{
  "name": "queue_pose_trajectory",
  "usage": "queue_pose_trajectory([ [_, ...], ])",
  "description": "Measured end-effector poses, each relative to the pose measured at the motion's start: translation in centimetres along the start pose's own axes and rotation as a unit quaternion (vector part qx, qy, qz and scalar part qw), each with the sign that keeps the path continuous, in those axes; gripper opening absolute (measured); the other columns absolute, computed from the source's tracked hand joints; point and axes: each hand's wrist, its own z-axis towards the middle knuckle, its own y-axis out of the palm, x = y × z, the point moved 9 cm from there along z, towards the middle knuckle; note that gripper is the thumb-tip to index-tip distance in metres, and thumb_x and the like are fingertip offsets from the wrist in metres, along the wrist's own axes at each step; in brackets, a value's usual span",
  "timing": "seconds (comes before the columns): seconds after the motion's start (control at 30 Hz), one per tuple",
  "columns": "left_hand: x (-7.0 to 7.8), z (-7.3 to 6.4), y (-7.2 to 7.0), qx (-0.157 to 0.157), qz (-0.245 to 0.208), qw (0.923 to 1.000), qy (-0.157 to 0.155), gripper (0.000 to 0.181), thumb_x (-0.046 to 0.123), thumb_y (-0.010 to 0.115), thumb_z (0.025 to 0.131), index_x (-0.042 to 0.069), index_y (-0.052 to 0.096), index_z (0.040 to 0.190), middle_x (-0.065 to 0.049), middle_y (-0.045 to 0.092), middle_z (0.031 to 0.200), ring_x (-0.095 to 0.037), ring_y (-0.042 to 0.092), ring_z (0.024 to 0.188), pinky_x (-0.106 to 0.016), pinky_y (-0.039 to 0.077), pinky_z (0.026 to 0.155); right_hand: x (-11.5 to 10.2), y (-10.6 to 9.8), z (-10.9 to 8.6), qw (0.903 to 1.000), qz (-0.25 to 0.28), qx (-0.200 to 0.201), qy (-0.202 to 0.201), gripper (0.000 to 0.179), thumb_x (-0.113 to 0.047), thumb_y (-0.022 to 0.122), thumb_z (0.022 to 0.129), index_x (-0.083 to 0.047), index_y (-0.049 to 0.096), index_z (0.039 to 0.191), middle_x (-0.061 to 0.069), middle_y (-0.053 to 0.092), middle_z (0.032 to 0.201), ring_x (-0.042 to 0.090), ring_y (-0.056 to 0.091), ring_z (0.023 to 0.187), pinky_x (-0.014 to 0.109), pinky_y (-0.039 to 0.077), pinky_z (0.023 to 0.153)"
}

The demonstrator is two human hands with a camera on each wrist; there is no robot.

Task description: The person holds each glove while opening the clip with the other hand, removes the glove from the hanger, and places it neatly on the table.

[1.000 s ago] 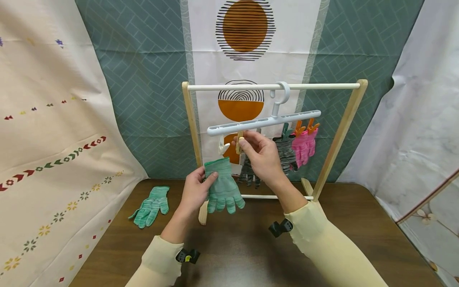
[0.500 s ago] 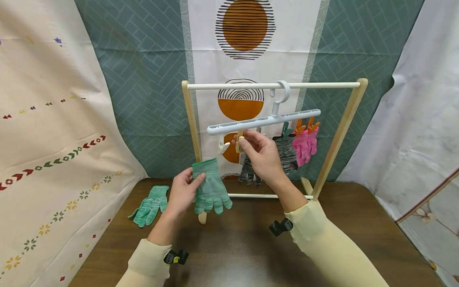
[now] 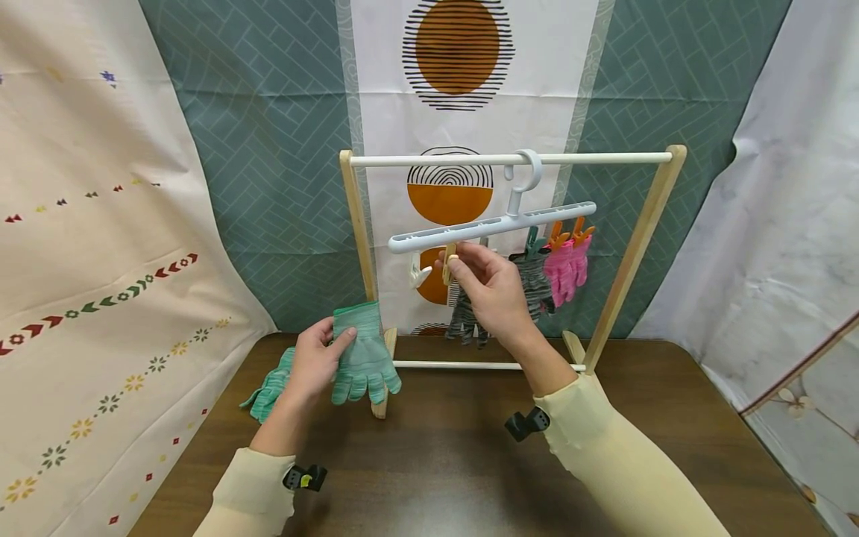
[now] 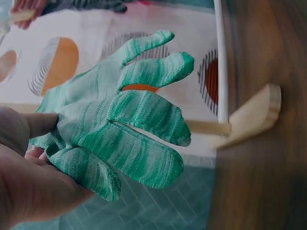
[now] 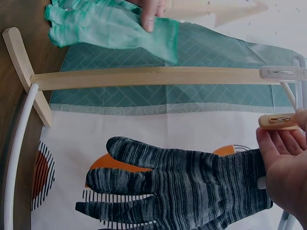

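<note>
My left hand point(image 3: 318, 356) pinches a green striped glove point(image 3: 365, 354) near its cuff, thumb in front, fingers of the glove hanging down. In the left wrist view the same glove point(image 4: 129, 110) spreads its fingers away from the hand. Under the left part of a pale hanger point(image 3: 493, 227), my right hand point(image 3: 493, 291) pinches a beige clothespin point(image 5: 276, 121); whether the pin's jaws are apart is hard to tell. A white clothespin point(image 3: 419, 272) hangs just left of it. Beside the right hand a dark grey striped glove point(image 5: 187, 184) hangs from the hanger.
A wooden rack point(image 3: 644, 253) with a white top bar point(image 3: 436, 160) bears the hanger. Pink gloves point(image 3: 567, 265) hang from orange clothespins at right, next to another grey glove point(image 3: 533, 280) under a dark green clothespin. A second green glove point(image 3: 271, 388) lies on the table, partly behind the left forearm.
My left hand has moved left with the green glove, away from the clothespins, and now partly covers the glove on the table. The right hand stays at the beige clothespin.
</note>
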Motion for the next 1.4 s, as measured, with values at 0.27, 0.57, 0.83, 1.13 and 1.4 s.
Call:
queue_pose_trajectory([
  [0.27,-3.0,0.8,-1.7,0.001,0.087,0.9951,-0.047,0.042,0.026,0.061,0.111,-0.007,0.060,0.137,-0.022,0.061,0.094,-0.031,0.054,0.088,-0.032,0.046,0.075,0.1,-0.2,-0.3,0.9999,-0.014,0.003,0.007,0.036,-0.011,0.066,0.107,0.001,0.064,0.141,0.015,0.072,0.128,0.033,0.071,0.118,0.032,0.055,0.101],
  [0.57,-5.7,1.7,-2.2,-0.028,0.110,0.9890,-0.095,0.058,0.023,0.058,0.112,-0.009,0.040,0.157,-0.030,0.055,0.126,-0.039,0.041,0.140,-0.052,0.042,0.105,0.4,-0.5,-0.4,0.9998,-0.017,0.009,0.009,0.036,-0.011,0.066,0.106,0.000,0.064,0.141,0.013,0.072,0.128,0.035,0.070,0.119,0.032,0.055,0.101],
  [0.83,-8.8,3.3,-2.0,-0.048,0.136,0.9825,-0.118,0.065,0.023,0.055,0.113,-0.010,0.028,0.162,-0.032,0.024,0.168,-0.050,0.022,0.155,-0.065,0.029,0.120,0.3,-0.3,-0.4,1.0000,-0.007,0.002,0.000,0.035,-0.009,0.065,0.107,0.002,0.064,0.139,0.020,0.072,0.128,0.030,0.071,0.117,0.032,0.055,0.102],
  [1.13,-11.2,4.7,-1.3,-0.053,0.162,0.9771,-0.127,0.061,0.019,0.053,0.113,-0.013,0.030,0.160,-0.036,0.028,0.164,-0.053,0.028,0.151,-0.065,0.036,0.116,0.0,-0.3,-0.5,0.9999,-0.008,0.002,-0.015,0.033,-0.006,0.065,0.106,0.003,0.065,0.138,0.018,0.073,0.127,0.040,0.068,0.120,0.032,0.055,0.102],
  [1.4,-12.4,5.5,-0.5,-0.053,0.210,0.9674,-0.131,0.057,0.017,0.053,0.112,-0.013,0.035,0.157,-0.036,0.034,0.161,-0.054,0.039,0.144,-0.065,0.042,0.110,0.0,-0.6,-0.7,0.9998,-0.017,0.004,-0.011,0.034,-0.007,0.066,0.106,0.002,0.065,0.139,0.015,0.074,0.125,0.026,0.071,0.116,0.032,0.056,0.099],
])
